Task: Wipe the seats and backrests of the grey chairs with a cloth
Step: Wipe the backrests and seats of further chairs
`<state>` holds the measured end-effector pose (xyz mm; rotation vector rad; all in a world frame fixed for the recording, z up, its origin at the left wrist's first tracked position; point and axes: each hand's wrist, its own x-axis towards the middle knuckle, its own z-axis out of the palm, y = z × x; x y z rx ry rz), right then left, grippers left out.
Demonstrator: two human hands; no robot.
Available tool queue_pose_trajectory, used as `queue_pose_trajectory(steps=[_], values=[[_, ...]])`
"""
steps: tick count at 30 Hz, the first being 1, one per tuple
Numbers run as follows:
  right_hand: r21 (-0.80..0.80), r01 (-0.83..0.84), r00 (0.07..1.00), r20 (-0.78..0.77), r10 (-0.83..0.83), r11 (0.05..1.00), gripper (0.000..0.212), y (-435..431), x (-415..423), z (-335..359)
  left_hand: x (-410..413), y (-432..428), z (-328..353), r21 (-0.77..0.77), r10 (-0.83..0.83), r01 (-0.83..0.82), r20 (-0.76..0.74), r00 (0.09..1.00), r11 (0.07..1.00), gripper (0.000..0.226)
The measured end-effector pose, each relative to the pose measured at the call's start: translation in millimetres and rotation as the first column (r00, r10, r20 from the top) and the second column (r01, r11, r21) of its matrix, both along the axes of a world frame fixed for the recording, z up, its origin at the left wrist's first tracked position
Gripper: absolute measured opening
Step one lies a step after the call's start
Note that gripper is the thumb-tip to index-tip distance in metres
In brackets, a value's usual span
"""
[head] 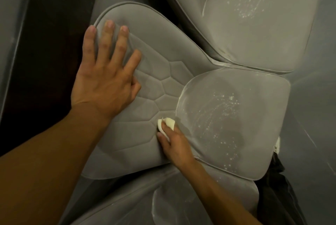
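Head view, looking down on a row of grey chairs.

Left hand point(105, 79): laid flat, palm down, on the quilted backrest point(145, 82) of the middle chair. Fingers point(107, 35) spread, tips near the backrest's piped upper edge; thumb tucked against the fabric on the side toward the seat. Nothing held.

Right hand point(174, 143): lower on the same backrest, close to the crease where it meets the seat. Fingers pressed together around a small pale cloth point(166, 124), bunched up; the cloth sticks out past the fingertips and is pressed against the quilted fabric. Thumb lies along the cloth's left side.

Seat point(234, 121) of this chair: just beyond the right-hand fingers, on their right. Surface carries pale streaks and white specks, densest toward its far side.

Second chair seat point(254, 21): well beyond the left fingertips, upper right, with similar white specks and smears.

Third chair point(181, 204): partly visible under the right forearm; rounded seat edge only.

Dark panel point(51, 42) runs along the outer side of the left hand. Dark fabric point(276, 188) lies at the lower right, past the seat's corner; cannot tell what it is.
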<state>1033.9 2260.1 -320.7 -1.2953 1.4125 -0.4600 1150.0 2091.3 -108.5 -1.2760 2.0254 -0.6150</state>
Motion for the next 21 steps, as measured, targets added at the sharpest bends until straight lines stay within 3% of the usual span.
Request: queue_pose_trajectory(steps=[3, 6, 8, 10, 13, 16, 19, 21], values=[[0.106, 0.167, 0.977, 0.118, -0.179, 0.980, 0.042, 6.0, -1.3, -8.9, -0.8, -0.2, 1.0, 0.005, 0.002, -0.002, 0.019, 1.000, 1.000, 0.072], [0.420, 0.239, 0.971, -0.078, -0.228, 0.875, 0.039, -3.3, 0.2, -38.3, -0.3, 0.3, 0.5, 0.005, -0.004, 0.004, 0.036, 0.999, 1.000, 0.072], [0.480, 0.284, 0.957, -0.188, -0.219, 0.830, 0.046, -20.7, 5.4, -54.5, -0.6, 0.0, 0.6, 0.006, 0.000, 0.000, 0.032, 1.000, 1.000, 0.072], [0.478, 0.368, 0.930, -0.203, -0.307, 0.798, 0.052, -46.9, 15.2, -56.0, -0.8, 0.0, 0.6, 0.005, 0.001, -0.002, 0.035, 0.999, 1.000, 0.071], [0.315, 0.527, 0.845, -0.095, -0.526, 0.789, 0.047, -93.6, 28.6, -30.3, -0.6, 0.6, -0.4, -0.002, -0.005, 0.005, 0.043, 0.999, 1.000, 0.071], [0.072, 0.617, 0.783, 0.045, -0.621, 0.784, 0.043, -123.8, 36.9, 9.9, -1.4, 0.8, -0.4, -0.008, -0.001, 0.002, 0.060, 0.998, 1.000, 0.072], [-0.124, 0.581, 0.809, 0.196, -0.554, 0.805, 0.046, -113.5, 38.7, 29.4, -1.3, 0.7, -0.4, -0.005, 0.005, -0.004, 0.053, 0.999, 1.000, 0.072], [-0.209, 0.497, 0.867, 0.140, -0.478, 0.842, 0.047, -97.4, 38.4, 15.8, -0.7, -0.2, -0.9, -0.005, 0.008, -0.008, 0.046, 0.999, 1.000, 0.073]])
